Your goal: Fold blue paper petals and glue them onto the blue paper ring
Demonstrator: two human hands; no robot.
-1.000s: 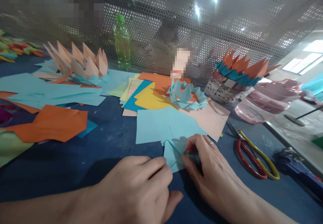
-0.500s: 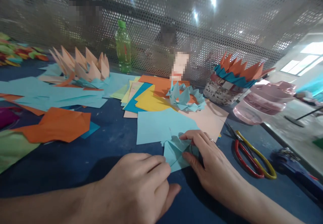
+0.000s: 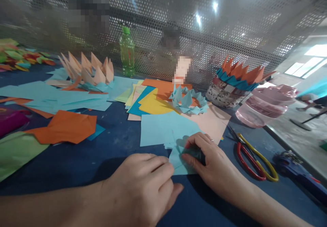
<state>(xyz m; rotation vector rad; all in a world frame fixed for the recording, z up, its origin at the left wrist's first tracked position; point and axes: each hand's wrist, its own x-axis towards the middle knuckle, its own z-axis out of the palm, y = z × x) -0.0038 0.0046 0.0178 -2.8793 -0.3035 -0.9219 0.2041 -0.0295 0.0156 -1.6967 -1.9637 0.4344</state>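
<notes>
a small folded piece of light-blue paper (image 3: 178, 164) lies at the near edge of the dark blue worktop (image 3: 114, 145), overlapping the corner of a flat light-blue paper sheet (image 3: 160, 130). the right hand (image 3: 212, 165) has its thumb and fingers closed on the piece's right side, likely pinning the folds flat against the hard surface so the creases come out sharp. the left hand (image 3: 143, 186) has its fingers curled in, with the tips at the piece's left edge. from this low angle i cannot tell whether they pinch that edge or only press on it. either way it seems to steady the paper against the other hand's pull.

the red- and yellow-handled scissors (image 3: 252, 159) lie just right of the right hand, within easy reach. the fanned stack of yellow, blue and orange paper sheets (image 3: 153, 104) sits just behind the flat sheet, with a ring of folded light-blue paper points (image 3: 187, 101) resting on it. a woven basket topped with orange and blue paper points (image 3: 230, 87) stands farther right.

a green plastic bottle (image 3: 127, 51) stands against the perforated metal screen (image 3: 230, 26). its label is too blurred to read, and no other writing is legible.
</notes>
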